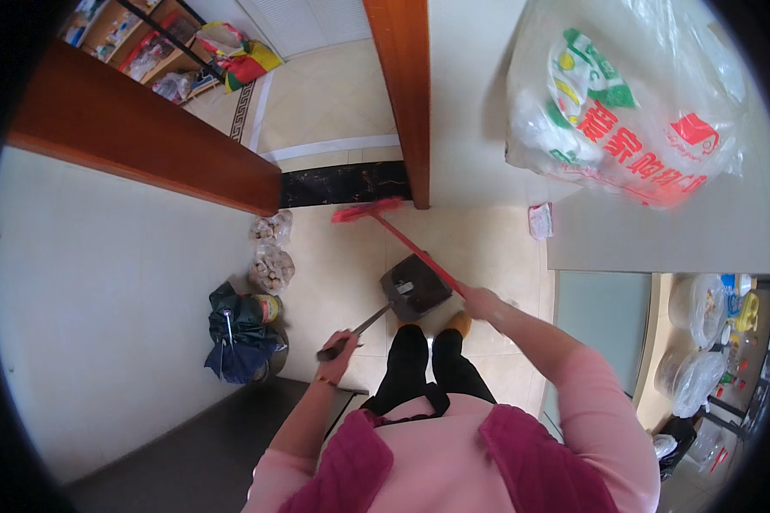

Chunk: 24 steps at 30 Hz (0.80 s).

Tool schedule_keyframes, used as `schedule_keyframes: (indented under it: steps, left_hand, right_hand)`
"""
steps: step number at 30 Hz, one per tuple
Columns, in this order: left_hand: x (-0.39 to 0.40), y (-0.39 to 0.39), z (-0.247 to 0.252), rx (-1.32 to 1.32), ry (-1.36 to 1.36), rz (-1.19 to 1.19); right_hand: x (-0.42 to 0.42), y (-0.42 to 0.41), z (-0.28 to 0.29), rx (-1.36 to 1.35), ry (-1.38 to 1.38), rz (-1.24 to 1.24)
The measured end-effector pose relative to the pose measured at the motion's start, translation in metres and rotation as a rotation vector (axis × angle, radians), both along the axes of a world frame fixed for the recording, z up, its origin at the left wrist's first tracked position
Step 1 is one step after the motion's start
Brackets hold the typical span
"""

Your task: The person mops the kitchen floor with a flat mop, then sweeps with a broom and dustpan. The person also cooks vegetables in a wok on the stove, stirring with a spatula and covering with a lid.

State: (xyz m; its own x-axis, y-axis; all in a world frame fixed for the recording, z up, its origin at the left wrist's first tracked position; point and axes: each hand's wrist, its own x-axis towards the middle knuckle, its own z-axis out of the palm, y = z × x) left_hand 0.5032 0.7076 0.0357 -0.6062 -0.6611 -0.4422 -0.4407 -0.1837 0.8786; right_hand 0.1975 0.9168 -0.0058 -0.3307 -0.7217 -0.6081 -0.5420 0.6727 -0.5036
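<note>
My left hand (pixel 337 354) grips the handle of a dark dustpan (pixel 417 285), whose pan is on or just above the tiled floor in front of my feet. A red broom (pixel 417 247) slants from my right hand (pixel 483 303), which is closed around its handle. The red broom head (pixel 367 210) lies by the black stone threshold (pixel 343 184), up and left of the dustpan. The broom handle passes over the pan's right side in this view. What the pan holds, if anything, cannot be made out.
Two clear bags of round, brownish items (pixel 272 268) rest along the left wall, near a lidded bin or bucket draped with dark umbrellas (pixel 240 333). Wooden door frames (pixel 404 109) flank the threshold. A large plastic bag (pixel 616 122) hangs upper right; shelves (pixel 664 385) with containers stand at right.
</note>
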Motion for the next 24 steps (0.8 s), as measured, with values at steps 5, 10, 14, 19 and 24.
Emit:
schedule_keyframes:
  steps: [5, 10, 14, 19, 24]
  left_hand:
    - [0.064, -0.015, 0.045, 0.057, -0.061, 0.22]
    - [0.09, -0.026, 0.068, 0.109, -0.094, 0.421]
    - [0.092, -0.044, 0.061, 0.057, -0.114, 0.3]
    - [0.061, -0.062, 0.031, -0.062, -0.102, 0.075]
    - [-0.017, -0.061, 0.011, -0.27, -0.028, -0.31]
  right_hand:
    - [0.007, -0.096, -0.06, 0.131, 0.088, -0.022]
    - [-0.01, -0.008, -0.047, 0.257, 0.009, -0.159]
    - [-0.051, 0.109, 0.027, 0.41, 0.167, 0.119]
    - [-0.066, 0.231, 0.085, 0.599, 0.248, 0.171]
    - [-0.038, 0.323, 0.086, 0.727, 0.155, 0.036]
